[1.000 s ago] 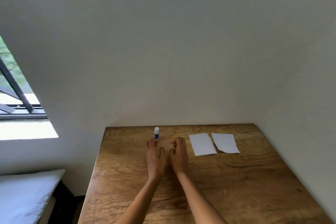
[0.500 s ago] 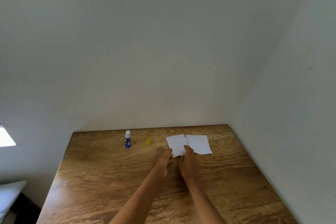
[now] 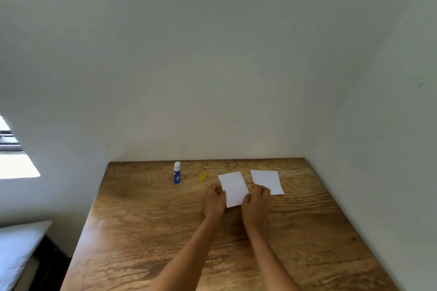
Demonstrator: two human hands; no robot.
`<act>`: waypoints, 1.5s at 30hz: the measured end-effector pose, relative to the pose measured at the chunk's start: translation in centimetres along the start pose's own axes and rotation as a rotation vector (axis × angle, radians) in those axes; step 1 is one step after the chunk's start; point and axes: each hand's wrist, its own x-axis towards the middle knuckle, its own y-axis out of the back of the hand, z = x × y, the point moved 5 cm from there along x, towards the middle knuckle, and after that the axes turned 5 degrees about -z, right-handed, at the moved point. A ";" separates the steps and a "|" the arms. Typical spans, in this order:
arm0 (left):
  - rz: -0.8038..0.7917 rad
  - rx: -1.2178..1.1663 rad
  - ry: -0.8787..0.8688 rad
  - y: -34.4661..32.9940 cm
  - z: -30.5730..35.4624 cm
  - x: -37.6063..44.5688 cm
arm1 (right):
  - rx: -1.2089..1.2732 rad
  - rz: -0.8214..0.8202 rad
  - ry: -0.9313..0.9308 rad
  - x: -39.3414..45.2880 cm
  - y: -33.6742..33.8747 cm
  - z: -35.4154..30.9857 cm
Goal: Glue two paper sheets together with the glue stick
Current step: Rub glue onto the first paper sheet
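Two white paper sheets lie near the back of the wooden table (image 3: 146,231). My left hand (image 3: 213,201) grips the left edge of the nearer sheet (image 3: 233,188), and my right hand (image 3: 256,203) grips its right edge. The second sheet (image 3: 267,181) rests flat just to the right, with its near-left corner partly hidden behind my right hand. A blue glue stick (image 3: 177,172) with a white top stands upright further left. Its yellow cap (image 3: 203,176) lies on the table between the stick and the held sheet.
The table sits in a corner, with white walls behind it and close along its right side. A window (image 3: 14,156) is at the left. A white cushion (image 3: 16,250) lies low on the left, below the table's edge.
Both hands left the glue stick and cap, moved right and took hold of the left sheet. That sheet has slid toward me and away from the other one. My view panned right.
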 end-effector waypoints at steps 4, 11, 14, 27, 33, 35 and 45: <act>0.008 -0.075 -0.070 4.2 -2.1 -2.7 | 0.233 -0.040 -0.117 -3.4 -0.6 -2.6; 0.044 -0.157 -0.170 13.4 -6.3 -5.8 | 0.373 -0.100 -0.088 -10.2 -3.1 -8.5; 0.064 -0.151 -0.160 17.0 -7.8 -6.3 | 0.364 -0.264 -0.166 -11.5 -4.8 -10.2; 0.023 0.877 -0.537 19.3 -8.6 -3.3 | -0.115 -0.318 0.242 -10.7 -7.4 -11.3; -0.087 0.953 -0.608 19.0 -8.9 -2.6 | 0.194 -0.184 0.147 -7.5 -7.4 -13.7; -0.065 0.975 -0.604 18.8 -8.8 -2.4 | 0.278 -0.239 0.134 -6.1 -8.2 -15.4; -0.032 0.961 -0.589 18.6 -9.1 -1.6 | 0.473 -0.293 0.129 -3.7 -10.3 -17.9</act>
